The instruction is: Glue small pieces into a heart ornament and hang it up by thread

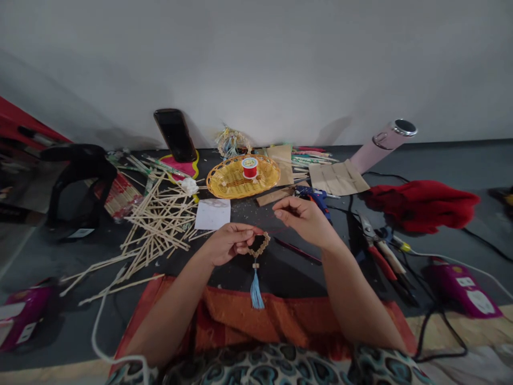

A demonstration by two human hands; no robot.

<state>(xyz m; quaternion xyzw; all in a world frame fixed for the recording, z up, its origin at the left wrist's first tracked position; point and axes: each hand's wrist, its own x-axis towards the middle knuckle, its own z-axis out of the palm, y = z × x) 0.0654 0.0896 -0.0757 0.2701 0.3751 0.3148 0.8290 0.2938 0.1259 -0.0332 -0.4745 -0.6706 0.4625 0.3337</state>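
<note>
In the head view my left hand [229, 243] pinches a beaded bracelet [262, 247] at its upper edge. The loop of small tan beads hangs down, ending in a larger bead and a light blue tassel [256, 291]. My right hand [302, 218] is raised to the right of it, apart from the beads, with thumb and forefinger pressed together. What lies between those fingertips, if anything, is too small to make out. A spool of red thread [249, 169] stands in a yellow wicker basket [224, 184] beyond both hands. Below my right hand lies a dark pen-like stick [298, 250].
Many thin wooden sticks [156, 224] are heaped on the left, beside a white paper [212, 215]. A blue glue gun [316, 199], pliers [377, 246], red cloth [422, 206] and a pink flask [380, 144] stand or lie right. A phone [176, 135] leans at the back.
</note>
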